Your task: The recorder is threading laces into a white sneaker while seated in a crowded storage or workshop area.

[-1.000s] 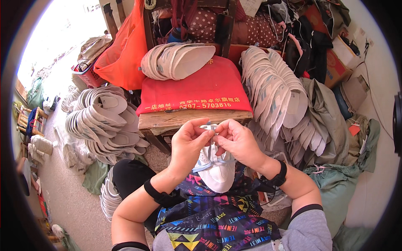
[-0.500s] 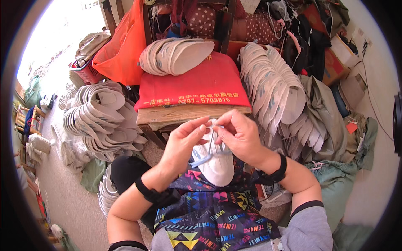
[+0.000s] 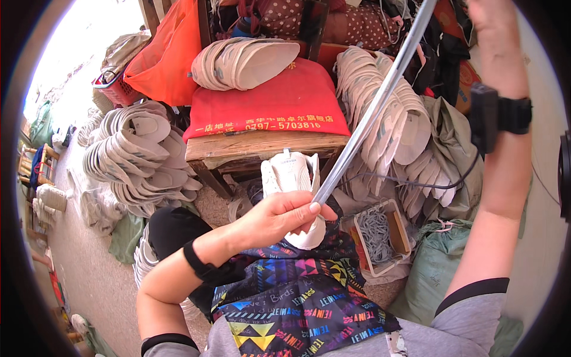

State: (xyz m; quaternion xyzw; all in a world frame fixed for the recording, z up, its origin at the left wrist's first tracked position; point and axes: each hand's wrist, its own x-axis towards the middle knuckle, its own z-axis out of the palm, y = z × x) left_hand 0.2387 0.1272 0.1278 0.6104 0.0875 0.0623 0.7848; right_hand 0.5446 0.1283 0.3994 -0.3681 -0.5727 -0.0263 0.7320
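Shoe upper [image 3: 292,184], white, sits at frame centre, clamped in my left hand [image 3: 279,217] above my lap. Grey lace [image 3: 372,113] runs taut from that grip toward upper right, pulled by my raised right hand [image 3: 493,30], closed. Beyond, red-covered table [image 3: 262,149] carries stacked insoles [image 3: 241,59].

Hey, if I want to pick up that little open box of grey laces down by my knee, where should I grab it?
Grip the box by its long right rim, coming from above. It lies flat and open-topped on the floor, its thin upright walls are easy to pinch, and that side is bare. The left hand and white shoe crowd the left side.
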